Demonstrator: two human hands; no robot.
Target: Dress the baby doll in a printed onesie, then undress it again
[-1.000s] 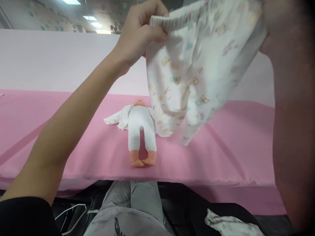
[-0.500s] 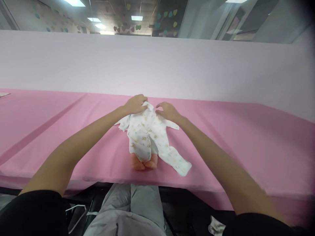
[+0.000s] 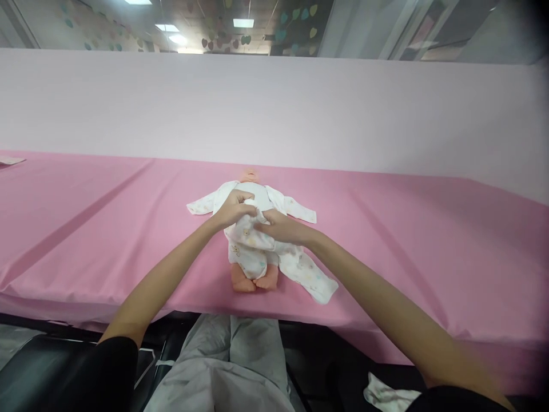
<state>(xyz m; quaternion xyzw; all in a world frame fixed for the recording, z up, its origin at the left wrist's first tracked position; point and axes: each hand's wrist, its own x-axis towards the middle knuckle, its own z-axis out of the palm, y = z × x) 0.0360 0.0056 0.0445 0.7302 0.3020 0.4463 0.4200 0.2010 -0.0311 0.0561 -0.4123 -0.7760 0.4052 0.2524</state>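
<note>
A doll (image 3: 249, 174) lies face up on the pink-covered table, its bare feet (image 3: 243, 280) towards me. White long sleeves (image 3: 302, 210) spread out to both sides of it, and a plain pale layer shows on its chest. Over its belly a white printed baby garment (image 3: 249, 236) is bunched up, with one leg (image 3: 315, 281) stretched to the right. My left hand (image 3: 235, 209) pinches the garment's upper edge at the chest. My right hand (image 3: 281, 227) closes on the same bunched cloth from the right, its fingertips partly hidden in the folds.
Pink cloth (image 3: 407, 246) covers the table and has long creases. A white partition (image 3: 274, 109) runs along the back. At the far left lies a flat pale item (image 3: 12, 161). A white cloth (image 3: 388, 395) lies low on the right, beside my grey-clad legs (image 3: 253, 349).
Both hands have come down towards me, drawing the garment's top edge from the doll's head to its chest. The doll's lower face and the pale layer on its chest now show.
</note>
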